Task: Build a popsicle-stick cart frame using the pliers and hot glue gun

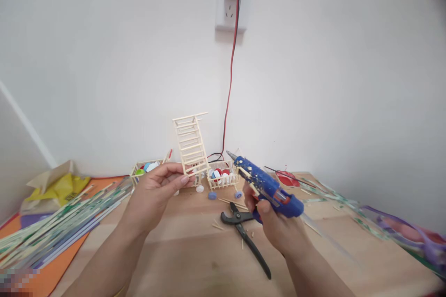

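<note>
My left hand is closed in a pinch on the lower end of a small ladder-like frame of wooden sticks, holding it upright above the table. My right hand is wrapped round the grip of a blue hot glue gun. The gun's nozzle points up and left toward the base of the stick frame, a short gap away. A clear glue stick juts out behind the gun. Black cutting pliers lie on the wooden table just below the gun.
Two small stick baskets with coloured bottle caps stand at the wall. A pile of wrapped sticks lies on an orange mat at left, beside a yellow bag. A red-black cord runs up to a wall socket. Plastic wrappers clutter the right edge.
</note>
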The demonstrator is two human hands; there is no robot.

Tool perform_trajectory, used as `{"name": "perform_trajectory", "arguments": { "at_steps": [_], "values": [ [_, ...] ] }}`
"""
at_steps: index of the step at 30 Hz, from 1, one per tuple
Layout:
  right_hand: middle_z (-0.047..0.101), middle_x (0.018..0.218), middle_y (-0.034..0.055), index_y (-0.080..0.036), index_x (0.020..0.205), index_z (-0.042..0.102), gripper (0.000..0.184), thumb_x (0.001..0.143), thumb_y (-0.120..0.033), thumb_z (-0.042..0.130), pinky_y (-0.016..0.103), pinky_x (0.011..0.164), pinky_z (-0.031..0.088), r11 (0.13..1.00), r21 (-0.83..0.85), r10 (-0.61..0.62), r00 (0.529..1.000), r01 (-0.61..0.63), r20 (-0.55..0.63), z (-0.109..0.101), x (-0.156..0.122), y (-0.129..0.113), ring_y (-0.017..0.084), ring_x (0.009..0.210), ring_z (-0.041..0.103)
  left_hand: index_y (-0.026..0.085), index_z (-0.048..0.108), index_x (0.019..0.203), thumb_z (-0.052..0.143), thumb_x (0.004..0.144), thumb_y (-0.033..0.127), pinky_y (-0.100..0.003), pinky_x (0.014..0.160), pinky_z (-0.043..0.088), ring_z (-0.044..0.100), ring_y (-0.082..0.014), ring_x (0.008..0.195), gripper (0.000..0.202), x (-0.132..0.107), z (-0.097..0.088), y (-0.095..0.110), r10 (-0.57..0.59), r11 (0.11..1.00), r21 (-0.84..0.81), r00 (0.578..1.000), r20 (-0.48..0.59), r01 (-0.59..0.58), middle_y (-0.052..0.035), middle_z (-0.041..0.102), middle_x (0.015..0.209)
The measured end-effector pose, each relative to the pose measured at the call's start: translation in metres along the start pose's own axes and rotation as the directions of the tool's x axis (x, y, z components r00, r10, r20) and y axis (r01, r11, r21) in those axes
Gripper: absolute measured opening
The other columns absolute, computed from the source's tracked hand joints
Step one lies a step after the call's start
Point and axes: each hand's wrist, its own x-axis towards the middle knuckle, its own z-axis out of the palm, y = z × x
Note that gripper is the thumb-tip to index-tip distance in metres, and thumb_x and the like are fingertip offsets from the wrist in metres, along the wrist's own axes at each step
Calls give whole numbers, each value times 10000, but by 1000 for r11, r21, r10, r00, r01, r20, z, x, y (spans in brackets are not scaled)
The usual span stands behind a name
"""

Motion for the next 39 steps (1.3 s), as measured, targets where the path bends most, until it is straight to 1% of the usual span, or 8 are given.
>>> {"name": "perform_trajectory", "arguments": {
  "at_steps": [2, 5, 8, 12, 21, 27, 31, 39],
  "values": [
    [592, 669, 30, -200, 802, 575, 384, 845, -563, 457, 255, 538, 464, 999, 33, 4, 999, -5, 48, 6, 4, -6, 155, 592, 562, 172, 668, 828, 733, 718, 236, -232, 719, 503, 654, -139, 761, 143, -1, -2, 2, 15, 1000, 5, 1000, -15, -15, -21, 706, 757],
    [617, 693, 41, -216, 803, 596, 369, 847, -553, 453, 260, 529, 462, 1000, -2, 19, 996, -19, 86, 11, 6, -9, 170, 608, 579, 174, 673, 846, 738, 711, 230, -236, 710, 506, 658, -147, 759, 160, -2, -3, 3, 36, 999, 7, 999, -35, -36, -25, 707, 763],
    [612, 661, 34, -220, 796, 602, 369, 843, -554, 450, 262, 512, 459, 999, -25, 27, 993, -24, 117, 15, 8, -11, 170, 577, 571, 177, 677, 845, 738, 709, 228, -234, 696, 506, 650, -139, 738, 158, -2, -3, 3, 58, 998, 14, 997, -49, -58, -28, 712, 809],
    [581, 612, 18, -216, 738, 577, 377, 842, -554, 449, 253, 501, 447, 999, -43, 23, 993, -18, 114, 21, 10, -11, 151, 528, 535, 178, 678, 845, 732, 716, 230, -228, 699, 500, 644, -135, 747, 149, -2, -3, 3, 69, 997, 27, 997, -44, -68, -29, 712, 818],
    [512, 579, -16, -215, 726, 535, 344, 855, -521, 445, 231, 470, 406, 998, -53, 29, 989, -21, 145, 22, 13, -7, 132, 510, 503, 171, 688, 834, 738, 708, 227, -237, 696, 504, 635, -137, 735, 147, -1, -2, 2, 80, 996, 28, 996, -50, -79, -29, 701, 797],
    [510, 567, -18, -221, 720, 533, 309, 853, -491, 461, 231, 464, 408, 999, -35, 18, 988, -13, 153, 24, 14, -8, 132, 494, 490, 174, 689, 838, 738, 709, 226, -233, 697, 502, 634, -134, 729, 147, -2, -2, 2, 78, 997, 23, 996, -40, -77, -28, 705, 782],
    [538, 577, -5, -221, 706, 535, 333, 849, -510, 453, 239, 484, 422, 997, -78, 29, 991, -19, 133, 24, 13, -8, 146, 523, 511, 168, 685, 838, 738, 705, 231, -252, 693, 503, 634, -144, 714, 157, -2, -1, 3, 81, 996, 44, 996, -34, -80, -32, 702, 776],
    [540, 587, -11, -213, 712, 538, 349, 858, -514, 439, 225, 488, 412, 991, -128, 51, 988, -32, 147, 24, 12, -4, 136, 533, 515, 173, 676, 835, 738, 707, 206, -233, 699, 501, 637, -129, 715, 145, -1, -2, 1, 86, 996, 36, 996, -28, -85, -20, 701, 776]
  ]
}}
